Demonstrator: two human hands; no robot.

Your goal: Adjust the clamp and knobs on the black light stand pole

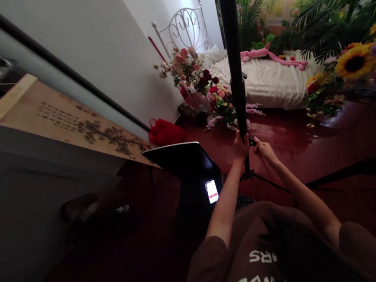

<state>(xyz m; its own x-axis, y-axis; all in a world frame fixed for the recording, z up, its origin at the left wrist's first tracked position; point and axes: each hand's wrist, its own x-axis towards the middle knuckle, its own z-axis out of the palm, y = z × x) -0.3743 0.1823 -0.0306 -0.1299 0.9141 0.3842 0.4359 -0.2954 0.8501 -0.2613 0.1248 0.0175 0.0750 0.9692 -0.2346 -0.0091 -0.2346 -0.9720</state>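
Nearest to me, I see a brown shirt (249,227) with white lettering, partly covered by a dark patch I cannot identify. Both bare forearms reach forward and draw together at a black upright pole (239,94), which stands straight ahead on spread legs (249,175). On my view, the left hand (240,146) wraps around the pole, arm nearly straight, most of its fingers hidden. The right hand (264,150), its forearm slanting inward, closes narrowly on a small dark knob (252,141) at the pole's side; its exact grip is hard to make out. The pole's top is cut off by the frame. Left of the arms is a black chair (191,159) with a lit screen (212,191) on it, its text unreadable to me. Farther off are a red bag (165,132), flowers (185,62) and a white-covered bed (280,87), partly hidden by the pole. The left side is murky.
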